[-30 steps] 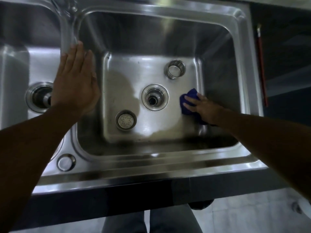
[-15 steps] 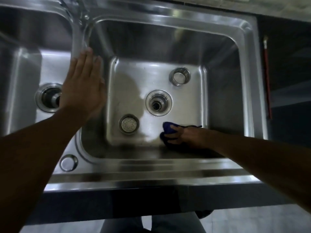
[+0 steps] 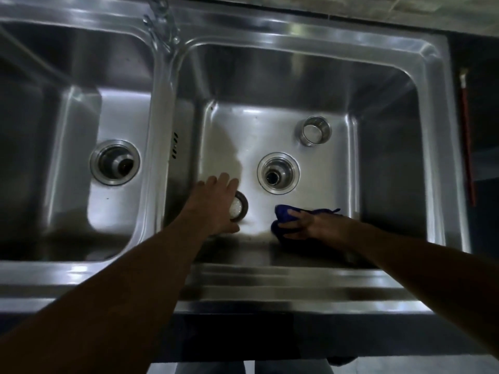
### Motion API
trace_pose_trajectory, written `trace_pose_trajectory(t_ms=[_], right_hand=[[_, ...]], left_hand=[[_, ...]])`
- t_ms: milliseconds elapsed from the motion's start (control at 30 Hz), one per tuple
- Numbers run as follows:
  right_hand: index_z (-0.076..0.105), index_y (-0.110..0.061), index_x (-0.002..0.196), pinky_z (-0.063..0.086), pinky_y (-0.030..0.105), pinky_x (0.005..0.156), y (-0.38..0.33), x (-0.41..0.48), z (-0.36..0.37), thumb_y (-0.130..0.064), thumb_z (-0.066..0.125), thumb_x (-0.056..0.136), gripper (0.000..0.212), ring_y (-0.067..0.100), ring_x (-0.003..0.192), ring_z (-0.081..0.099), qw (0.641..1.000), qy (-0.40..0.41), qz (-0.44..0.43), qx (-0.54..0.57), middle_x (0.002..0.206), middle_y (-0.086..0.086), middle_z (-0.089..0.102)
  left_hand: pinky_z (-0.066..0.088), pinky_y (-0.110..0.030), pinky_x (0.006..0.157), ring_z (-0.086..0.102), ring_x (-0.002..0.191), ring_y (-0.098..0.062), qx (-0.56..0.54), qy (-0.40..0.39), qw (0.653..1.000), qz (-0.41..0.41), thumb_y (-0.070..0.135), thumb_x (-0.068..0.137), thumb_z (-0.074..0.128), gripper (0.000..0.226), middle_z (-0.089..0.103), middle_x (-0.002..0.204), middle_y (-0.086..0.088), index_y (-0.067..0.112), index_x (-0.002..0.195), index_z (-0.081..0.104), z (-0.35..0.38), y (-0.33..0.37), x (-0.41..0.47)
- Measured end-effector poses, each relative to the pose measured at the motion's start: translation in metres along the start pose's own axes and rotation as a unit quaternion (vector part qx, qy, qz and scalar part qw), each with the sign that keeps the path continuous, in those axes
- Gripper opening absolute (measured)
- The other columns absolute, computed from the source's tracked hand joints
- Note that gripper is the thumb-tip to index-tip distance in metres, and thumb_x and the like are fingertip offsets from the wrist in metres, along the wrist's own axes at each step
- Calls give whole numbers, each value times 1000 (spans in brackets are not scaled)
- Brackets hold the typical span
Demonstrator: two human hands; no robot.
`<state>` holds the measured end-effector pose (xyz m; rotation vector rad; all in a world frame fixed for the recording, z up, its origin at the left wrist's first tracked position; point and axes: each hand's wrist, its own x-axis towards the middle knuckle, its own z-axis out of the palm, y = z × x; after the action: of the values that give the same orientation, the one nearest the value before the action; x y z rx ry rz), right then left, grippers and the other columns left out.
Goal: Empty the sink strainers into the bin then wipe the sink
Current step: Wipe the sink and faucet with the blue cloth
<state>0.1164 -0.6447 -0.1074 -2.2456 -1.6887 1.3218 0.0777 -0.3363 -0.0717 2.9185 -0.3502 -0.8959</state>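
I look down into a steel double sink; the right basin (image 3: 383, 168) holds both hands. My right hand (image 3: 316, 225) presses a blue cloth (image 3: 283, 215) on the basin floor near the front wall. My left hand (image 3: 216, 203) is down in the basin, fingers spread over a perforated strainer (image 3: 239, 209) lying at the front left; whether it grips the strainer is not clear. A second strainer cup (image 3: 314, 130) stands upright at the back right. The open drain (image 3: 278, 172) lies in the middle.
The left basin (image 3: 67, 117) has its own drain (image 3: 116, 161). A faucet base (image 3: 162, 22) stands on the divider at the back. A red-handled tool (image 3: 467, 130) lies on the dark counter to the right. The sink's front rim (image 3: 270, 287) is below.
My left hand has come off the divider and dropped into the right basin onto the front strainer. My right hand with the cloth stays at the front of the basin.
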Motion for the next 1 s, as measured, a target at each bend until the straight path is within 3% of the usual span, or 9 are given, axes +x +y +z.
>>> trace_pose_trajectory(t_ms=[100, 233, 400, 467, 567, 700, 833, 933, 1000], right_hand=[[55, -11, 141, 22, 43, 123, -3, 4, 2, -18, 23, 100, 53, 41, 149, 13, 999, 39, -12, -13, 158, 9, 36], [48, -14, 147, 16, 47, 125, -1, 4, 3, -2, 36, 100, 49, 42, 151, 6, 1000, 11, -12, -7, 161, 0, 24], [62, -6, 134, 37, 57, 113, -10, 1, -7, 0, 52, 95, 41, 51, 141, 32, 991, 124, -41, 17, 150, 15, 47], [55, -4, 139, 30, 52, 119, -15, 7, -11, -8, 47, 102, 38, 47, 145, 26, 990, 130, -48, 26, 154, 19, 39], [43, -9, 149, 17, 39, 126, -22, 21, -15, -17, 43, 106, 43, 36, 153, 10, 988, 147, -41, 20, 162, 11, 23], [47, -11, 148, 24, 35, 123, -27, 46, -20, -11, 55, 100, 48, 31, 150, 27, 968, 243, -29, -51, 160, 8, 32], [52, -14, 145, 34, 44, 119, -14, 65, -10, -15, 56, 95, 50, 31, 149, 30, 959, 255, -68, -106, 159, 11, 35], [37, -21, 154, 24, 47, 122, -5, 71, 0, -15, 62, 88, 70, 29, 155, 12, 969, 225, -54, -90, 166, 7, 20], [35, -23, 154, 20, 49, 124, 0, 76, 6, -17, 63, 90, 70, 29, 155, 8, 967, 233, -48, -91, 166, 5, 19]], left_hand=[[46, -44, 95, 46, 126, -29, -38, -28, 999, -16, 54, 69, 81, 101, 36, 143, -6, 19, 148, 28, 9, 3, 0], [49, -43, 91, 51, 121, -29, -81, -9, 997, -15, 39, 73, 78, 82, 41, 136, -6, 17, 141, 37, 15, 7, 0], [50, -40, 86, 53, 115, -27, -158, 65, 985, -20, 41, 68, 82, 83, 44, 131, -6, 18, 136, 40, -2, 4, 15], [50, -39, 85, 53, 113, -26, -165, 96, 981, -27, 41, 68, 82, 82, 44, 128, -5, 19, 135, 41, -11, 1, 26], [50, -39, 85, 53, 114, -26, -168, 124, 977, -43, 41, 69, 82, 82, 44, 129, -6, 18, 136, 40, -22, -3, 44], [52, -43, 89, 51, 118, -26, -185, 145, 969, -76, 41, 70, 82, 85, 42, 132, -5, 20, 140, 38, -30, -4, 67], [52, -48, 94, 47, 124, -25, -203, 144, 964, -98, 42, 73, 80, 88, 38, 137, -3, 21, 144, 34, -33, -6, 88], [53, -47, 95, 46, 127, -26, -212, 160, 958, -107, 44, 75, 78, 84, 37, 140, -4, 21, 143, 34, -33, -7, 103], [52, -45, 95, 46, 129, -27, -224, 170, 953, -114, 46, 77, 77, 85, 36, 143, -4, 21, 145, 33, -34, -6, 112]])
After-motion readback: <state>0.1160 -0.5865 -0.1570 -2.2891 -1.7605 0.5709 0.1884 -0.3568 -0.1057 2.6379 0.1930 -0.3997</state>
